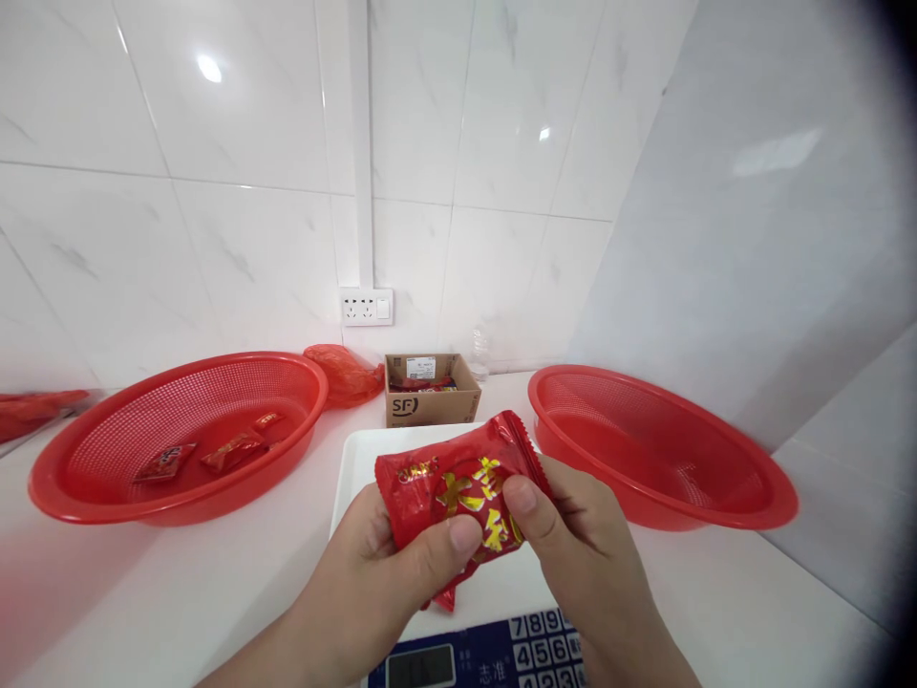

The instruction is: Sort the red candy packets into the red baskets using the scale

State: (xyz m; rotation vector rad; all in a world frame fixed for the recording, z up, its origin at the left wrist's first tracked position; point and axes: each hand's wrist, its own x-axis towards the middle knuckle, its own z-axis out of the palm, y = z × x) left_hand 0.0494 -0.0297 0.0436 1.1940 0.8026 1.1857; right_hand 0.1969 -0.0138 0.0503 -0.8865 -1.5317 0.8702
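Between my two hands is a red snack packet with gold Chinese lettering, its crimped ends to the left and upper right. My left hand grips its left and lower part, thumb pressed on the front. On the right side, my right hand pinches it, with the thumb beside the lettering. Fingers behind the packet are hidden. Below it a red wrapper corner shows; I cannot tell whether it belongs to another packet. Under my hands stands a digital scale with a white top, number keys and a small display.
At left, a red plastic basket holds several red packets. Another red basket stands at right. Near the wall are an orange-red plastic bag, an SF cardboard box with packets inside, and a clear bottle.
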